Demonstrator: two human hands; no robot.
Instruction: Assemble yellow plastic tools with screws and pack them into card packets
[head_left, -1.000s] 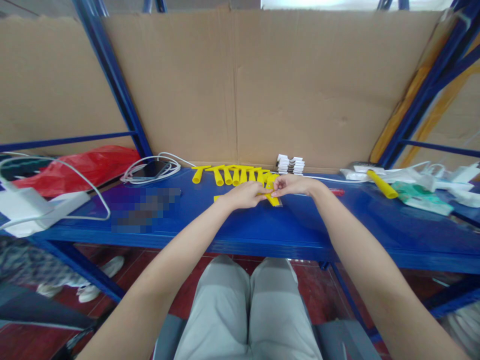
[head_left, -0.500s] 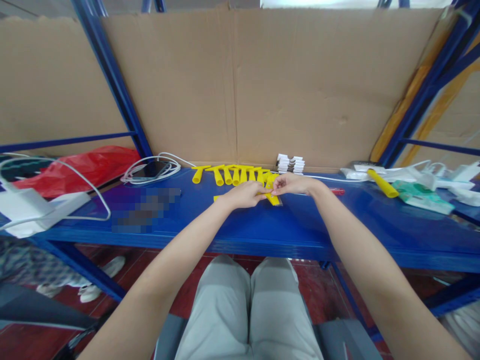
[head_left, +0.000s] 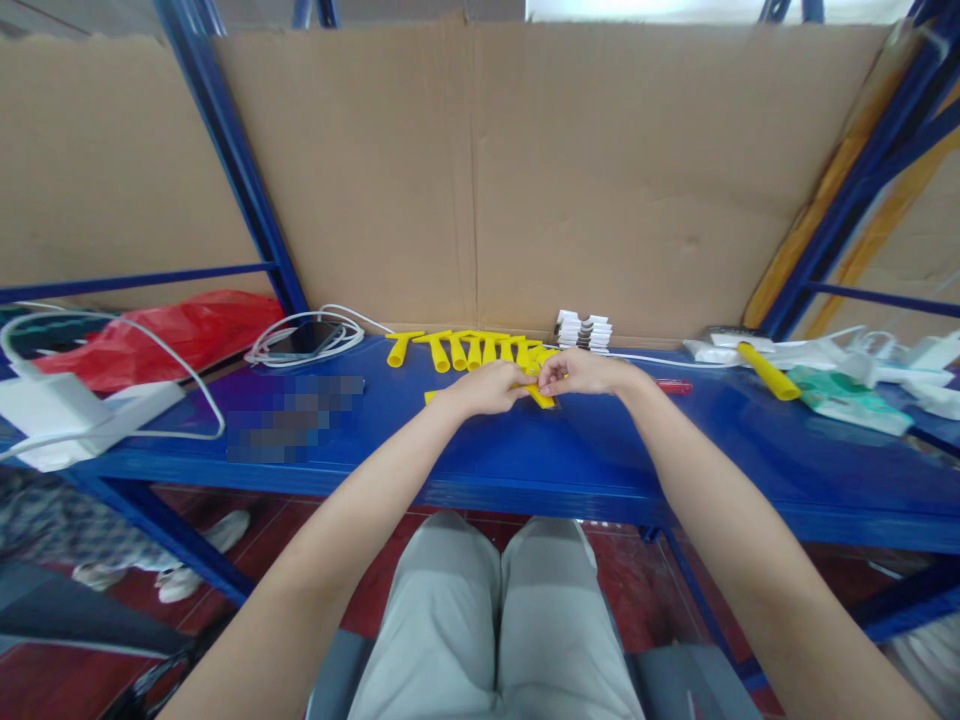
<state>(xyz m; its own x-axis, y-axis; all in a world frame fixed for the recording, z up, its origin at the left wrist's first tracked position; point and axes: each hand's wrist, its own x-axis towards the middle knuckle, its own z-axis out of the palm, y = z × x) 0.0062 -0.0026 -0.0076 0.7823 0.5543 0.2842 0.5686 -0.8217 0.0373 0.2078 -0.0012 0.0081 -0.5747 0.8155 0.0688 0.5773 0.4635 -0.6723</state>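
Above the front half of the blue shelf, my left hand [head_left: 491, 388] is closed on a yellow plastic T-shaped tool [head_left: 540, 398], resembling a small scraper. From the right, my right hand [head_left: 577, 373] pinches at the same tool, its fingertips close to the left ones. Fingers hide much of the piece, and any small part between them cannot be made out. Behind my hands lies a row of several similar yellow tools [head_left: 442, 352], hollow handles toward me. Another yellow piece [head_left: 431, 397] partly shows beside my left wrist.
White stacked pieces [head_left: 574, 330] stand against the cardboard [head_left: 600, 180]. A red pen-like object [head_left: 673, 386] lies right. Farther right are a yellow tube [head_left: 769, 372] and a green packet [head_left: 847, 398]. Coiled white cable [head_left: 330, 340], red bag [head_left: 172, 335] and white adapter [head_left: 56, 420] sit left.
The held yellow tool has turned and shifted slightly left, so less of its handle shows below the fingers. My right hand's fingers have curled a little differently; both hands stay together.
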